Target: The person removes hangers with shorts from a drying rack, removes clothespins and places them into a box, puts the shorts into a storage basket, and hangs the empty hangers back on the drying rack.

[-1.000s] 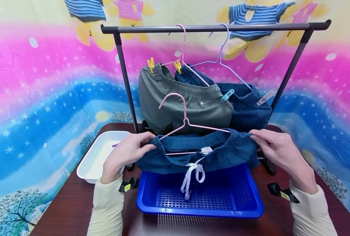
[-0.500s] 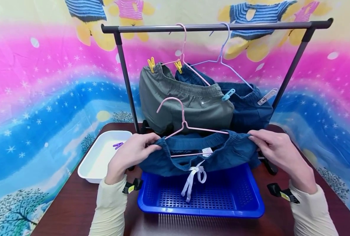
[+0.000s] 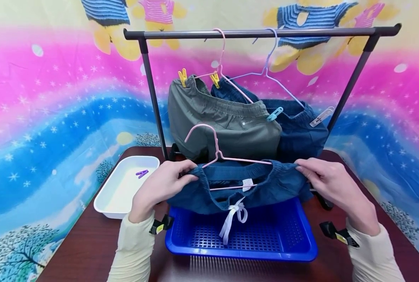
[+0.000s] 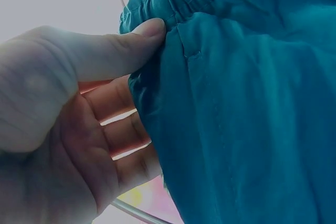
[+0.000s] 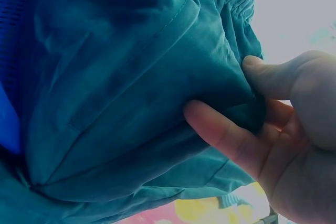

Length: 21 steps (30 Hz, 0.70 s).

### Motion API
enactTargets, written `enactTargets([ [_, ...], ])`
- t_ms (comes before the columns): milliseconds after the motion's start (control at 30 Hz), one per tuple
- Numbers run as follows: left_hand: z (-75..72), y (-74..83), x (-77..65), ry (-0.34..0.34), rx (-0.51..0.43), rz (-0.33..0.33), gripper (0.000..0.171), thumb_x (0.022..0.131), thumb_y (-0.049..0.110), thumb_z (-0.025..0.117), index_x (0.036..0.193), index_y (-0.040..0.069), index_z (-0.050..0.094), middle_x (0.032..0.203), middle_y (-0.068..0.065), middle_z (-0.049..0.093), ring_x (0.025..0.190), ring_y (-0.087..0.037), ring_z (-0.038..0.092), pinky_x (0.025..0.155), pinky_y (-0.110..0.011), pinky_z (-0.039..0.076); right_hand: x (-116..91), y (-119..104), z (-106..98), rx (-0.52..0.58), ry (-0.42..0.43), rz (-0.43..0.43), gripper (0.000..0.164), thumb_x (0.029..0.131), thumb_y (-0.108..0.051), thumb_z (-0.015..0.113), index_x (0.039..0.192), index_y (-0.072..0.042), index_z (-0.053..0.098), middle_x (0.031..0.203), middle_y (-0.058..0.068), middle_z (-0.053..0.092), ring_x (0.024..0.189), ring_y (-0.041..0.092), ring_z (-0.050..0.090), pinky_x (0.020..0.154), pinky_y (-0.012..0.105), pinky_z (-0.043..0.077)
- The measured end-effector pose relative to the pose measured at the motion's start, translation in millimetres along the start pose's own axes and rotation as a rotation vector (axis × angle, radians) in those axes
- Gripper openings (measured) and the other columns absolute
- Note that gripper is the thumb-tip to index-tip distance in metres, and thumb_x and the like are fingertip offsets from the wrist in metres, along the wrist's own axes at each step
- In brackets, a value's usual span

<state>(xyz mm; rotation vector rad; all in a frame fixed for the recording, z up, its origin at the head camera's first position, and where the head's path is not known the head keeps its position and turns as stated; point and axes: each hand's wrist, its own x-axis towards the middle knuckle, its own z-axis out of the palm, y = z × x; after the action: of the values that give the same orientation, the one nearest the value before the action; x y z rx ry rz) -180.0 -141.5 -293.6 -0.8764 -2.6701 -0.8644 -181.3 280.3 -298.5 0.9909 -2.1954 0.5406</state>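
A pair of dark blue shorts [image 3: 195,197] with a white drawstring bow [image 3: 235,211] is stretched between both hands above a blue basket [image 3: 241,252]. My left hand [image 3: 163,184] pinches the waistband's left end, thumb in front, as the left wrist view shows on the shorts [image 4: 231,114]. At the opposite end my right hand [image 3: 331,184] pinches the cloth near the elastic, and the right wrist view has that hand [image 5: 283,124] at the side seam. A pink hanger [image 3: 217,150] sits inside the waist opening, its hook sticking up and free of the rail.
Behind, a black rack [image 3: 265,33] carries grey-green shorts [image 3: 227,121] on a pink hanger and other blue shorts [image 3: 302,133] on a purple hanger, held by clothespins. A white tray [image 3: 115,196] with a purple clothespin [image 3: 142,173] stands at the left on the brown table [image 3: 78,243].
The left hand has shifted a little to the right and down with its end of the waistband. The pink hanger has sunk lower and leans slightly left. The right hand has hardly moved.
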Motion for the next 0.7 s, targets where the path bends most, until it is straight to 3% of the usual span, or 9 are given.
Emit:
enactTargets([
  [367, 3.3, 8.6, -2.0, 0.005, 0.039, 0.034, 0.022, 0.09, 0.023, 0.072, 0.111, 0.021, 0.069, 0.081, 0.009, 0.064, 0.065, -0.006, 0.052, 0.064, -0.024, 0.048, 0.9, -6.3, 5.0, 0.016, -0.03, -0.022, 0.043, 0.071, 0.013, 0.075, 0.107, -0.01, 0.072, 0.086, -0.007, 0.068, 0.067, -0.008, 0.042, 0.065, 0.011, 0.038],
  [533, 4.7, 12.2, -2.7, 0.021, 0.026, 0.058, 0.024, 0.089, 0.022, 0.073, 0.112, 0.02, 0.069, 0.095, 0.007, 0.072, 0.078, -0.006, 0.064, 0.077, -0.029, 0.057, 1.1, -9.2, 7.4, 0.025, -0.043, -0.043, 0.041, 0.074, 0.01, 0.075, 0.109, -0.012, 0.072, 0.085, -0.008, 0.067, 0.068, -0.007, 0.045, 0.065, 0.011, 0.039],
  [700, 5.5, 15.7, -3.2, 0.038, 0.008, 0.077, 0.025, 0.089, 0.02, 0.073, 0.113, 0.02, 0.07, 0.103, 0.005, 0.074, 0.087, -0.007, 0.068, 0.084, -0.032, 0.057, 1.7, -11.7, 6.5, 0.021, -0.05, -0.047, 0.044, 0.073, 0.01, 0.076, 0.11, -0.014, 0.072, 0.087, -0.011, 0.068, 0.069, -0.007, 0.047, 0.065, 0.011, 0.041],
])
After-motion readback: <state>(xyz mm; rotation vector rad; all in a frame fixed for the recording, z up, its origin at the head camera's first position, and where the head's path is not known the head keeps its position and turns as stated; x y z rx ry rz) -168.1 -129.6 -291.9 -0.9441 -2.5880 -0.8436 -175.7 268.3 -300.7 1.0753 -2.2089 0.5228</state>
